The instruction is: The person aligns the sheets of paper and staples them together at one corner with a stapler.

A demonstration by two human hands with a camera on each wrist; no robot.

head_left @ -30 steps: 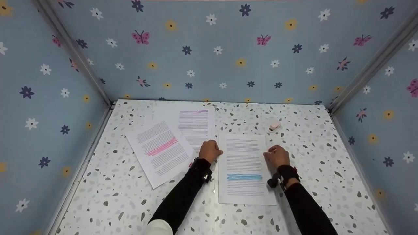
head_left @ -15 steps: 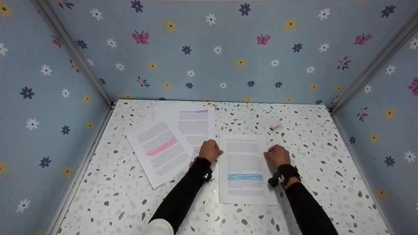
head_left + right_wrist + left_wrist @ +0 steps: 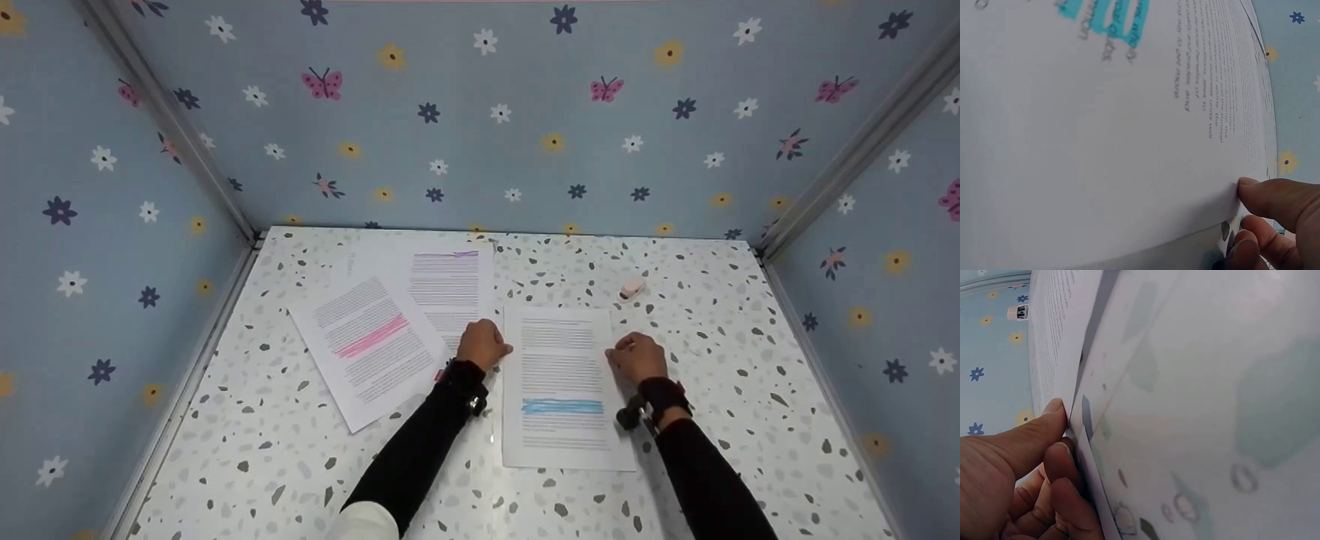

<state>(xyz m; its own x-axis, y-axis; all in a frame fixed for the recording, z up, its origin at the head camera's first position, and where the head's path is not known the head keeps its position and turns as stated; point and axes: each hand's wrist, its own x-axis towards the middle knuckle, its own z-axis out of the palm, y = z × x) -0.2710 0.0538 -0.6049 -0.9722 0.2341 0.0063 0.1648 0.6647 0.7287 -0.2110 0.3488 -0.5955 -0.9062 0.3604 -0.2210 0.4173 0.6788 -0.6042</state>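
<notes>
Blue-marked sheet (image 3: 561, 386) lies flat on the table (image 3: 712, 315), right of the pink-marked sheet (image 3: 369, 349). Left hand (image 3: 482, 345) pinches its left edge with curled fingers; right hand (image 3: 637, 358) pinches its right edge.

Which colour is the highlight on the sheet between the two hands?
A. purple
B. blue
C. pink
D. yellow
B: the sheet that the left hand and the right hand touch at its edges bears a blue band; the pink and purple marks are on the two sheets further left.
</notes>
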